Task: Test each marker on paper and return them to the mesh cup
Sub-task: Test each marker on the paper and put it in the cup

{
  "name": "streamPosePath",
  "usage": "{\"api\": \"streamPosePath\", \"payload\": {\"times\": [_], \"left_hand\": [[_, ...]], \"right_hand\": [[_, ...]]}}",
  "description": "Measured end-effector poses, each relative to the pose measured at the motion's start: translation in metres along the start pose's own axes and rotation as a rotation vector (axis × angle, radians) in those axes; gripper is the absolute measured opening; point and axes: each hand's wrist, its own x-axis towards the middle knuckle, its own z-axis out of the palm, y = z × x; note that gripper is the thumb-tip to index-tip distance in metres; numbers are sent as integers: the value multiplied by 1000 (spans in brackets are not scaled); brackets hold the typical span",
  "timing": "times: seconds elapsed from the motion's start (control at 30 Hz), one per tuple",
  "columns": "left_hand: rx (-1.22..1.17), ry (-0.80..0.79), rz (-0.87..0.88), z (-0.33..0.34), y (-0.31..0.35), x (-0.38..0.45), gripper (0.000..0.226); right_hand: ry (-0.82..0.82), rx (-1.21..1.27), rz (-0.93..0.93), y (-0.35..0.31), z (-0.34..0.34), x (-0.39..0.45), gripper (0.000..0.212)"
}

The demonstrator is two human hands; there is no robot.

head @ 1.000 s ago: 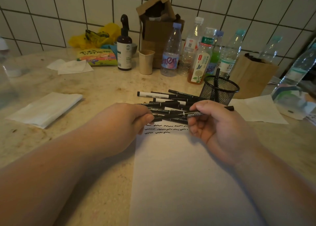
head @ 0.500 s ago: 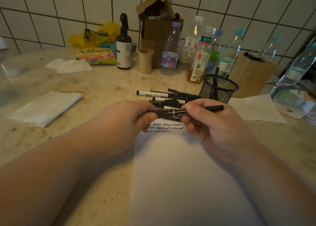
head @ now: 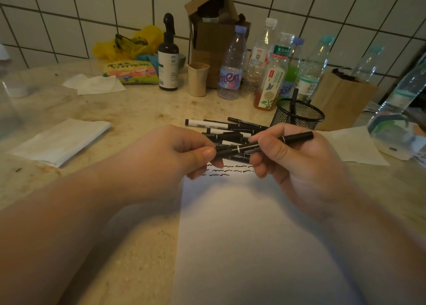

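A black marker [head: 239, 148] lies crosswise between my two hands above the top of the white paper [head: 249, 235]. My left hand [head: 175, 152] pinches its left end, the cap side, between thumb and fingers. My right hand [head: 292, 159] grips the barrel, whose far end sticks out past the knuckles. Wavy black test lines [head: 230, 169] mark the top of the sheet. Behind the hands lies a pile of several black and white markers [head: 221, 129]. The black mesh cup [head: 297, 116] stands to the right of the pile with a marker upright in it.
Several plastic bottles [head: 232, 67], a dark spray bottle [head: 168, 58], a beige cup [head: 198, 78] and cardboard boxes [head: 214, 28] line the tiled wall. A folded tissue [head: 62, 141] lies at left, another paper sheet [head: 355, 148] and a clear container [head: 396, 129] at right.
Both hands have lifted the marker slightly and brought it closer together; the right hand has slid along the barrel and the left thumb now covers the cap end.
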Motion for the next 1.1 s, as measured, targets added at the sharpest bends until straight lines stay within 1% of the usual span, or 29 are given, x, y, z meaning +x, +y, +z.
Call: {"api": "streamPosePath", "payload": {"times": [0.07,0.13,0.23,0.3,0.37,0.43,0.5,0.63,0.67,0.77,0.8,0.83,0.87,0.93,1.0,1.1], "left_hand": [[127,70,20,3,-2,2,24],[237,99,-19,6,-4,4,12],[317,86,-95,9,-11,6,25],[342,98,-122,9,-14,7,21],[357,102,-126,10,-18,8,19],[369,92,-120,12,-21,9,17],[375,84,-116,14,-22,10,14],[372,86,-114,14,-22,11,14],[372,86,-115,14,-23,11,14],[375,94,-105,13,-22,10,12],[372,96,-101,13,-22,9,12],[371,93,-100,13,-21,9,11],[370,90,-101,13,-21,9,10],[372,87,-102,12,-22,9,10],[380,93,-103,12,-23,10,12],[399,93,-103,12,-24,11,13]], "right_hand": [[21,47,11,4,0,2,25],[93,106,14,4,0,4,30],[289,149,-77,-1,-8,5,29],[438,95,-173,-5,-16,6,26],[586,-12,-229,-5,-24,8,28],[705,-117,-235,-5,-29,11,27],[757,-186,-197,-3,-34,15,26],[730,-276,-96,1,-40,23,19],[720,-281,-93,3,-41,25,22],[673,-238,-114,5,-43,27,47],[668,-223,-130,4,-43,27,51],[673,-224,-139,4,-42,26,51],[683,-252,-140,4,-40,24,45],[660,-428,-112,5,-36,20,25],[501,-654,-54,9,-32,15,15],[262,-936,46,19,-25,13,12]]}}
